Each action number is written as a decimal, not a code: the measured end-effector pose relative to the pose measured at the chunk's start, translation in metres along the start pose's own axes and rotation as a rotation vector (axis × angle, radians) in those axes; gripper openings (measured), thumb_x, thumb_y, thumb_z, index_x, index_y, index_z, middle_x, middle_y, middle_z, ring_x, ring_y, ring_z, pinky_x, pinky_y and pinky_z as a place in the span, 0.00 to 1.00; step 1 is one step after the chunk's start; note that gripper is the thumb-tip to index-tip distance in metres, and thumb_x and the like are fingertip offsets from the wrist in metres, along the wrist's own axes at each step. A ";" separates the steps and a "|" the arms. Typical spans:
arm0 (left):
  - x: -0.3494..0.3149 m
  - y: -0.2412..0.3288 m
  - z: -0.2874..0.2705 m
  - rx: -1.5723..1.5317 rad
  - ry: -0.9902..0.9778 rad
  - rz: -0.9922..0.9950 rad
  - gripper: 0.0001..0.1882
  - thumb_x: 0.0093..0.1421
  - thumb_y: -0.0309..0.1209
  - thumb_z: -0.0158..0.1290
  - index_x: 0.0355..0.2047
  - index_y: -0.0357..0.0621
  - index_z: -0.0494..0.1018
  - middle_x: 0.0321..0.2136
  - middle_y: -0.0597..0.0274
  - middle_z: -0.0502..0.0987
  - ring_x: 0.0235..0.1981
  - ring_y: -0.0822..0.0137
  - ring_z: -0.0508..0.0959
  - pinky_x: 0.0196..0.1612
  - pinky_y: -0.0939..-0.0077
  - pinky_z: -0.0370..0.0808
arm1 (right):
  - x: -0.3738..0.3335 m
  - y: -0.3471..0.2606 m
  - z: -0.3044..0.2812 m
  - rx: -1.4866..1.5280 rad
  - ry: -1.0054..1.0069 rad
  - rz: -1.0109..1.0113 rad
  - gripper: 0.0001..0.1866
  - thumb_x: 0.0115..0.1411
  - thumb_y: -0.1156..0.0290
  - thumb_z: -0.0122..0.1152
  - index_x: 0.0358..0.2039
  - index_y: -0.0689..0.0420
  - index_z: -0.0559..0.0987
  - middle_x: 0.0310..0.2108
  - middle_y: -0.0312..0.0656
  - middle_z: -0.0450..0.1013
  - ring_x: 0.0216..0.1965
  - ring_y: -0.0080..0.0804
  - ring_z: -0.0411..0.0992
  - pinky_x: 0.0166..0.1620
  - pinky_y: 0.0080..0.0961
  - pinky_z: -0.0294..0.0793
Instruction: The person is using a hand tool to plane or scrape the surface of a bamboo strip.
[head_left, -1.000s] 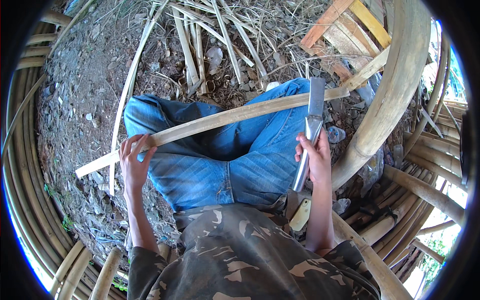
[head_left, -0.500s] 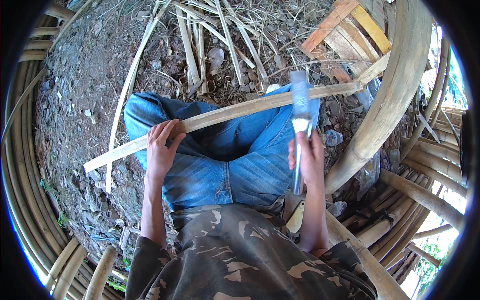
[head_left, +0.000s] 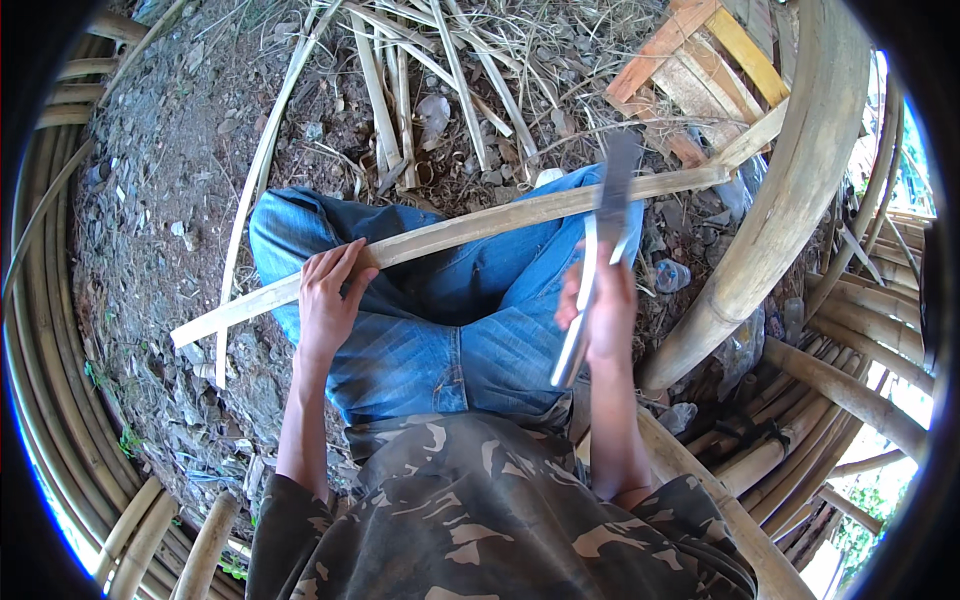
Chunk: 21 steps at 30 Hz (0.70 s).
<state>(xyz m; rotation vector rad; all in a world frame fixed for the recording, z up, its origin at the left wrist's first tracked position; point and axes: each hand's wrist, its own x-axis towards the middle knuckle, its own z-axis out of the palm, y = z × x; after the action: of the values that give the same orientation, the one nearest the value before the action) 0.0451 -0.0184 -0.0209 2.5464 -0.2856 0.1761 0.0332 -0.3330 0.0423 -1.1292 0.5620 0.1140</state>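
My left hand (head_left: 331, 300) is closed around a long, flat bamboo strip (head_left: 480, 223), left of its middle. The strip slants across my lap, its left end lower and its right end reaching the thick bamboo pole. My right hand (head_left: 604, 309), slightly smeared by motion, is closed on a knife (head_left: 616, 185) with a shiny metal handle. Its dark, blurred blade points away from me and crosses over the right part of the strip. Whether the blade touches the strip, I cannot tell.
Several split bamboo strips (head_left: 385, 105) lie on the littered ground ahead. A wooden crate (head_left: 690, 75) stands at the far right, beside a thick curved bamboo pole (head_left: 765, 215). Bamboo poles (head_left: 50, 300) line the left side. A crumpled plastic cup (head_left: 670, 275) lies near my right knee.
The knife has turned in my right hand, its handle end swinging left and its blade tilting right. My left hand and the bamboo strip stay almost where they were.
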 end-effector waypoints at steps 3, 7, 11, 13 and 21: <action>0.001 0.002 0.002 0.031 0.006 0.006 0.21 0.55 0.35 0.61 0.49 0.42 0.77 0.41 0.57 0.79 0.42 0.56 0.76 0.50 0.63 0.68 | 0.008 0.001 0.005 0.133 0.168 -0.235 0.17 0.70 0.54 0.45 0.46 0.55 0.64 0.20 0.36 0.64 0.12 0.23 0.64 0.13 0.22 0.65; 0.004 0.002 0.007 0.050 -0.025 0.006 0.23 0.54 0.37 0.62 0.49 0.44 0.77 0.39 0.62 0.79 0.39 0.60 0.75 0.48 0.65 0.66 | -0.002 0.073 -0.004 -0.315 -0.162 0.049 0.16 0.69 0.53 0.48 0.43 0.54 0.67 0.18 0.36 0.65 0.10 0.23 0.64 0.12 0.21 0.66; 0.005 0.004 0.007 0.043 0.005 0.009 0.21 0.54 0.38 0.62 0.48 0.47 0.78 0.38 0.64 0.79 0.38 0.62 0.75 0.47 0.66 0.65 | -0.004 0.006 -0.007 -0.073 -0.027 -0.050 0.17 0.70 0.54 0.48 0.45 0.55 0.69 0.19 0.36 0.66 0.11 0.22 0.64 0.12 0.20 0.63; 0.005 0.003 0.008 0.049 0.009 0.015 0.21 0.54 0.39 0.62 0.48 0.47 0.78 0.38 0.65 0.79 0.38 0.63 0.75 0.47 0.67 0.65 | -0.001 -0.013 -0.001 0.105 0.102 -0.221 0.15 0.70 0.55 0.46 0.44 0.54 0.68 0.20 0.35 0.64 0.12 0.21 0.63 0.13 0.20 0.64; 0.007 0.009 0.010 0.060 -0.021 0.012 0.22 0.54 0.40 0.62 0.49 0.48 0.78 0.38 0.65 0.79 0.37 0.63 0.75 0.45 0.67 0.64 | -0.007 0.021 -0.004 -0.112 -0.042 0.123 0.16 0.68 0.58 0.52 0.44 0.57 0.66 0.18 0.35 0.65 0.12 0.22 0.64 0.13 0.20 0.65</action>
<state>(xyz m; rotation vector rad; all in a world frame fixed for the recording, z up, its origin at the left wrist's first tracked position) 0.0500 -0.0324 -0.0237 2.6076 -0.3077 0.1649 0.0182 -0.3264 0.0268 -1.1984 0.5927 0.2776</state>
